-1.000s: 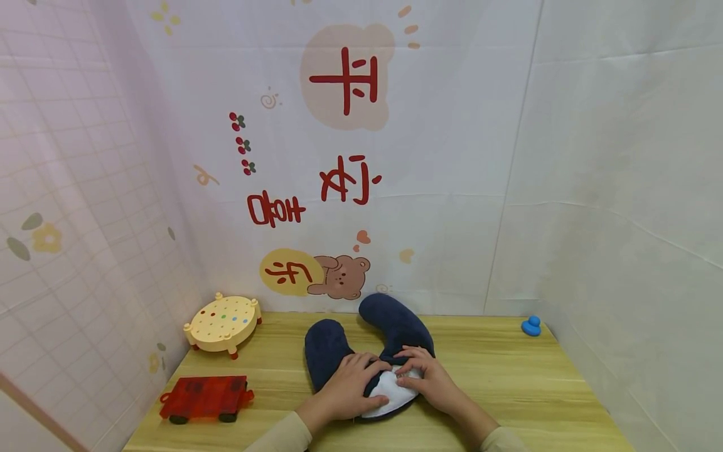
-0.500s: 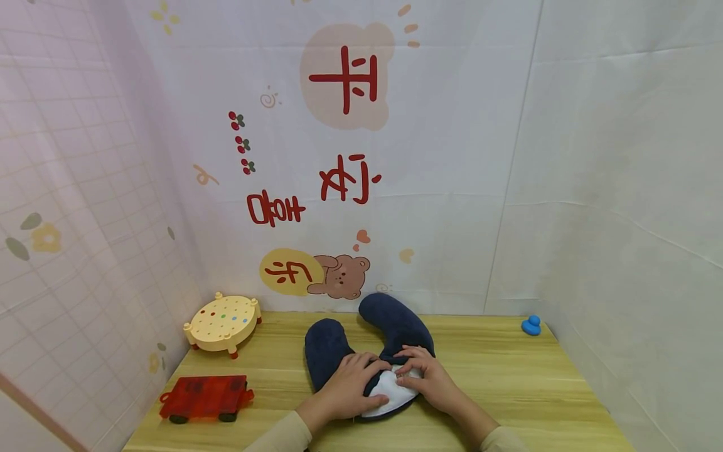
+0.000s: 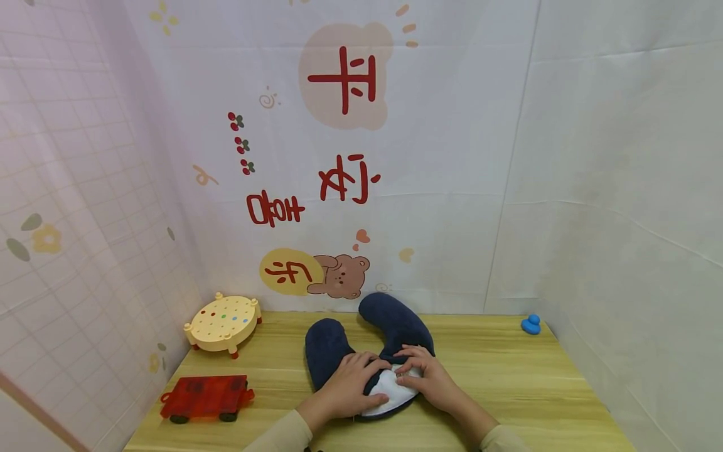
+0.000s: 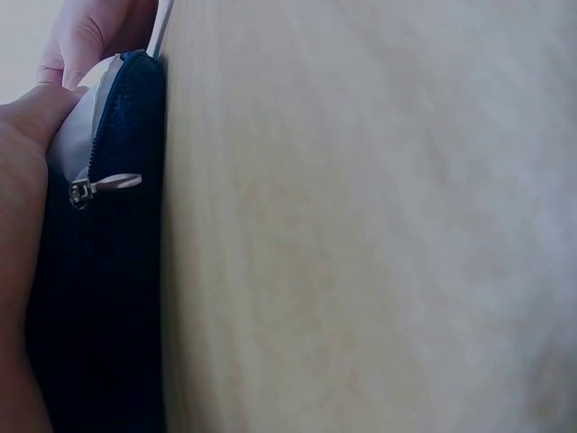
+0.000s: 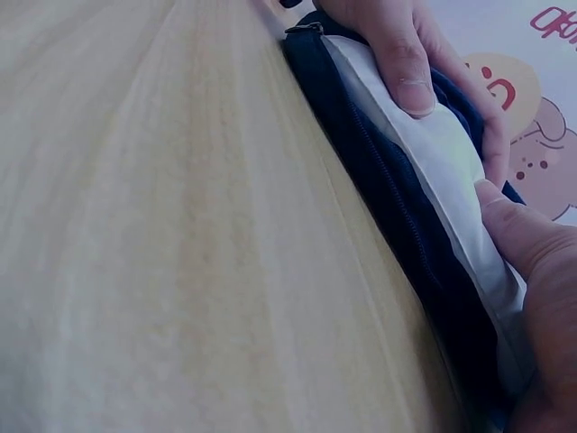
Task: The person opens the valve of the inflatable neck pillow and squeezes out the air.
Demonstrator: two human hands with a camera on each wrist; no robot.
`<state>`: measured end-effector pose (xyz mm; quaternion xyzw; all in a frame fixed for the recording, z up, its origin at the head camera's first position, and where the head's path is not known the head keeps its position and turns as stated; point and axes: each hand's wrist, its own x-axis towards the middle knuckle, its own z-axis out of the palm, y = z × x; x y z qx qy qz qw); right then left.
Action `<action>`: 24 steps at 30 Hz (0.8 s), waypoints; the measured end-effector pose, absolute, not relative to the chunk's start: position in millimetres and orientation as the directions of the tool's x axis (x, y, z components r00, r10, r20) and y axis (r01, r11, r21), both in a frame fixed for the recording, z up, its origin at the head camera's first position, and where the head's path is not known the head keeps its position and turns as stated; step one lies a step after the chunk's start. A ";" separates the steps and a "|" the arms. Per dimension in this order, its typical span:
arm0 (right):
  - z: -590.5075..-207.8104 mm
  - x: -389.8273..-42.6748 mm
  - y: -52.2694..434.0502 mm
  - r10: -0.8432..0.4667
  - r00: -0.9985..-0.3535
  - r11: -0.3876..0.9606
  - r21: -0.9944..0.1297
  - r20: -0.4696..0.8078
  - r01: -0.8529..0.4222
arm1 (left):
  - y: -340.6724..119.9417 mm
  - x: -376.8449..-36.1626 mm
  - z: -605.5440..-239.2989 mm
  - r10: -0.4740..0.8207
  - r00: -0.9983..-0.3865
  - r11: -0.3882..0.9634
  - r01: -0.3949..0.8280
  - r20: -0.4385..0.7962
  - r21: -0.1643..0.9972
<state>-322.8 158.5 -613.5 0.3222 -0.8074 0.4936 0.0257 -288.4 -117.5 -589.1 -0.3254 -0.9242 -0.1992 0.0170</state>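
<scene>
Printed cloth with red characters and a cartoon bear (image 3: 341,276) hangs behind a light wooden tabletop (image 3: 508,383). Near the front middle of that tabletop lies a dark navy U-shaped neck pillow (image 3: 395,323), its two arms pointing toward the cloth, its cover unzipped along the near edge so the white inner cushion (image 3: 390,389) shows. The left hand (image 3: 347,386) lies on the pillow's left side, fingers curled over the navy cover, thumb pressed on the white cushion. The right hand (image 3: 426,376) sits just beside it on the pillow's right, fingertips pinching the cover's edge against the cushion. A small metal zipper pull (image 4: 106,186) hangs at the cover's opening by the left hand. Left of the pillow stand a cream round toy table with coloured dots (image 3: 224,321) and a red translucent toy cart (image 3: 204,397); well to its right rests a small blue toy (image 3: 530,324).
</scene>
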 end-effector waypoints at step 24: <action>-612.2 -323.0 158.1 -0.490 -0.799 0.297 -0.796 0.348 -0.528 | -117.7 -288.8 -589.1 0.595 -0.790 0.702 0.599 0.145 0.385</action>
